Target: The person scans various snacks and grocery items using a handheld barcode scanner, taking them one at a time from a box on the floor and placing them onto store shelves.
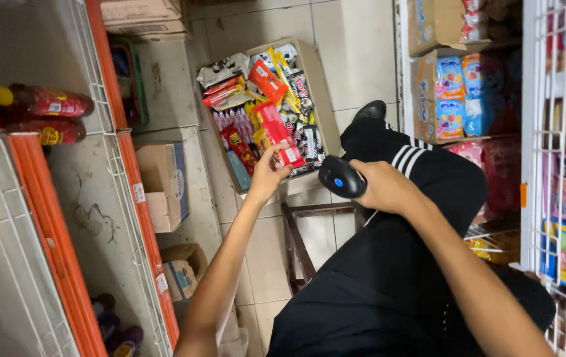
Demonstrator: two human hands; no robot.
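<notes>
On the left, red bottles (48, 102) lie on a wire shelf (108, 132). The left hand (266, 175) pinches a red snack packet (278, 135) above the cardboard box (319, 92) of sweets; the right hand (385, 188), fingers wrapped, grips a black handheld scanner (340, 176).

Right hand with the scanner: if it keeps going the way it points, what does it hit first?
Likely the red snack pack held in the left hand; the right hand aims the scanner at it. Depth unclear.
</notes>
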